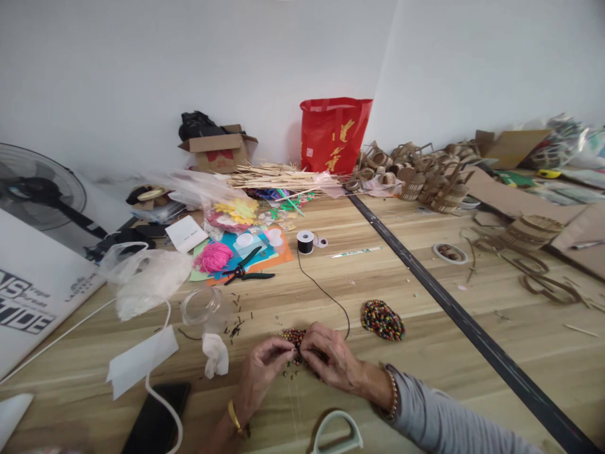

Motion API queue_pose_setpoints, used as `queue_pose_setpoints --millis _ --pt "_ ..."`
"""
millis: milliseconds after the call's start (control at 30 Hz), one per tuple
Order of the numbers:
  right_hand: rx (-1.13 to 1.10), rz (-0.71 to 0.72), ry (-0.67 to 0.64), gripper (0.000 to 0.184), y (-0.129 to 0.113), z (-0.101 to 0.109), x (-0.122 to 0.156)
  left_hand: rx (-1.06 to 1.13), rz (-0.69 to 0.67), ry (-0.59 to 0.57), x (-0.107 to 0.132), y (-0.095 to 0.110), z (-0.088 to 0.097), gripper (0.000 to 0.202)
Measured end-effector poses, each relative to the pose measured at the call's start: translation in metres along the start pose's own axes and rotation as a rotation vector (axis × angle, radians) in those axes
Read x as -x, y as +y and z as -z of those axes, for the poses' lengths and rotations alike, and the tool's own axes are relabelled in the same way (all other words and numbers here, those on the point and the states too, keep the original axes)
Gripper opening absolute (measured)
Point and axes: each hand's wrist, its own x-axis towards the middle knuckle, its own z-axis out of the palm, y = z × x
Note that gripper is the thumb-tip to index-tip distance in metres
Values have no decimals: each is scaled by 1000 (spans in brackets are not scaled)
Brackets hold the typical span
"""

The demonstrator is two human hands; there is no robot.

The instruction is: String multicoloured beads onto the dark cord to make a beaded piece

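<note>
Both hands curl palm-down, fingertips meeting: left hand (261,369) and right hand (331,359) pinch a small patch of multicoloured woven beads (293,336) between them on the pale wooden table (425,353). Just left of the left hand lies a clear round plastic jar (206,309), contents unclear. Beyond the right hand, a thin black cord (326,293) runs away to a black thread spool (305,242).

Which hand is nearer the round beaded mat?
Right. The right hand sits just left of the round beaded mat, not touching it. The left hand is farther left, past the right one; both pinch the small beadwork.
</note>
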Motion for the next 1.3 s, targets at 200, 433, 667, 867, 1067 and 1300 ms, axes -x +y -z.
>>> queue_pose_setpoints --millis 200,433,667,867,1067,1300 --pt "-12 3 -3 12 -2 1 -1 -8 4 -5 0 4 0 11" --pt "-2 7 -8 13 -1 0 -1 5 23 -8 0 7 -1 9" --pt "-13 19 3 12 -1 -1 -1 1 29 -26 1 8 -2 12" --pt "-29 43 5 10 -1 -1 -2 -6 18 -40 0 8 -2 11" --pt "-33 34 5 11 0 -1 -1 14 14 -54 0 5 -1 13" --pt "-37 46 18 11 0 -2 0 7 39 -79 1 11 -2 14"
